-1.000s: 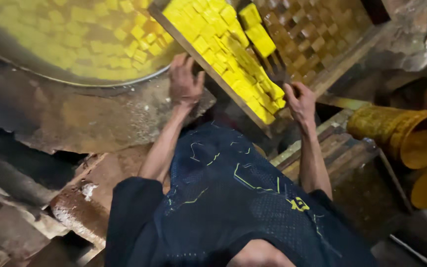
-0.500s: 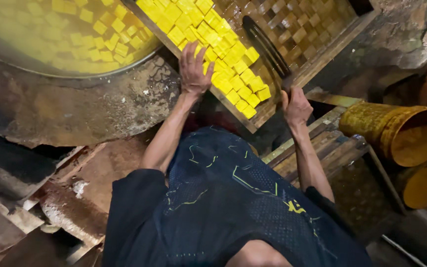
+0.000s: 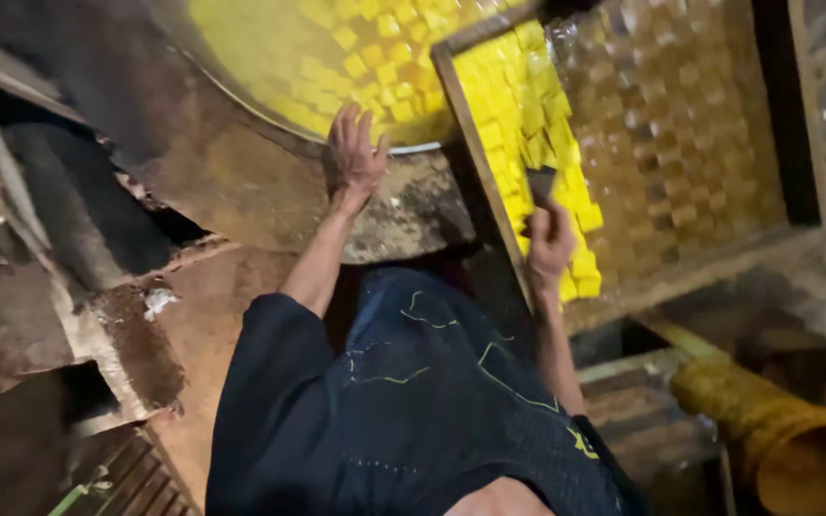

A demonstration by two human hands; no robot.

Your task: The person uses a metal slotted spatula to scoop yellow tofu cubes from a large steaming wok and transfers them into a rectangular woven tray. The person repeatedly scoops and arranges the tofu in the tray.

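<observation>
Two bare hands are at work in the upper middle of the frame. The left hand (image 3: 354, 153) lies spread and released, fingers splayed, flat on the crusted rim below the big pan (image 3: 241, 91) of yellow liquid; it grasps nothing. The right hand (image 3: 549, 244) is clenched around a small dark flat tool (image 3: 540, 183), seemingly a scraper, its end resting among the yellow cubes (image 3: 528, 124) on the woven tray (image 3: 700, 124).

That tray sits tilted in the upper right of the frame, its wooden frame edge (image 3: 475, 162) just beside the pan. The cubes crowd the tray's left strip; the remaining weave is bare and wet. More cubes float in the pan at upper centre. A yellow-stained pipe (image 3: 767, 425) lies at lower right, and broken stained masonry (image 3: 117, 334) fills the left.

Risks, as judged: the cubes look soft, so a hard push with the tool could crush them or spill them over the tray's low lower edge. The open palm rests near the liquid; if that liquid is hot, a slip on the slick rim could mean a scald. The tilted tray could shift under uneven pressure.
</observation>
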